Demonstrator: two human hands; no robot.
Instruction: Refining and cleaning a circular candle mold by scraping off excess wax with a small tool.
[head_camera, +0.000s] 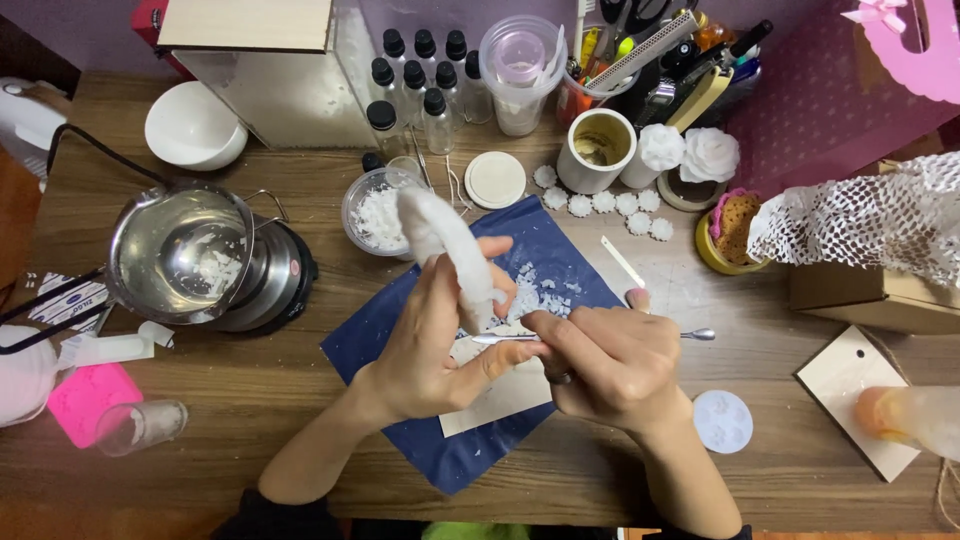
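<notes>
The left hand (430, 345) is closed around a long white wax piece (445, 245), held tilted above the dark blue sheet (400, 340) at the middle of the wooden surface (300, 400). The right hand (610, 365) grips a thin metal tool (600, 336) lying crosswise, its tip meeting the base of the wax piece. White flakes (535, 285) lie scattered on the sheet, and a pale card (505, 398) rests under both hands. Just beyond the left hand stands a clear tub of white flakes (375, 215). To the left, a steel pot (180, 250) with flakes inside sits on a small black burner (285, 275). A white bowl (192, 125) lies far left beside a pale wooden box (270, 70). Black-capped clear bottles (420, 85) cluster at the far edge. A round white lid (495, 179), a white cup (597, 150), and small white flower shapes (605, 203) lie beyond the sheet. At right: a white mesh wrap (880, 215) on a cardboard box (870, 295), and a round pale blue mould (722, 421). Near left: a pink mould (88, 397) and a glass (140, 425).
</notes>
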